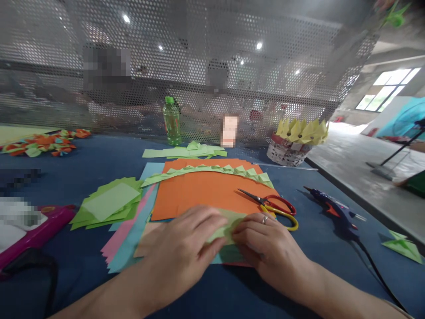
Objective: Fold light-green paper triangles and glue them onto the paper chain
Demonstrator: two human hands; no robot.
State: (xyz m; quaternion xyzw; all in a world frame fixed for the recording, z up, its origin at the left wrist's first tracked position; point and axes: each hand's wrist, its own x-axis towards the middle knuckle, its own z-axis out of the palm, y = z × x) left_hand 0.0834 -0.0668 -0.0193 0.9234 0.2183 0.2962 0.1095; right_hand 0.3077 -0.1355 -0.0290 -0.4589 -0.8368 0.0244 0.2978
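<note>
A small piece of pale green paper [227, 221] lies between my two hands, over a stack of coloured sheets. My left hand [189, 243] has its fingers closed on the left side of it. From the right, my right hand [265, 241], with a ring on one finger, grips the other edge. Just beyond my fingers is the orange paper [199, 195], crossed by a curved strip of folded green points [212, 169]. Scissors [265, 204] with red and yellow handles rest partly on it, close to my right hand. My fingers hide part of the green paper.
Green paper squares [109, 201] lie to the left, near a magenta device [43, 235]. A glue gun [332, 208] with a cord sits on the right, by a folded green piece [402, 246]. A green-capped bottle [171, 122] and a yellow-pointed basket [292, 141] stand at the back.
</note>
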